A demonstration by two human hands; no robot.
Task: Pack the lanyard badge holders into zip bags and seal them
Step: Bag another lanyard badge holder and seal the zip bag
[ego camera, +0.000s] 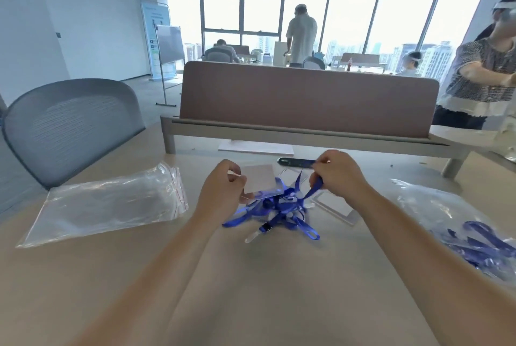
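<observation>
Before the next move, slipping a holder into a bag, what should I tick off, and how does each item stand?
1. The left hand grips a badge holder: ok.
2. The right hand pinches a blue strap: ok.
3. That strap clear of the lanyard tangle: not ok, it runs into it.
4. The zip bags lie empty at the left: ok.
5. Top bag's mouth open: cannot tell.

Surroundings noted from my seat: office furniture and bystanders.
A grey mesh chair (69, 128) stands at my left. A brown divider panel (307, 97) runs across the far side of the table (251, 303), with a white sheet of paper (255, 147) under its shelf and a dark elongated object (293, 162) just in front. Beyond are a whiteboard (169, 42), a person standing at the windows (301, 35) and another at the right edge (485, 75).
</observation>
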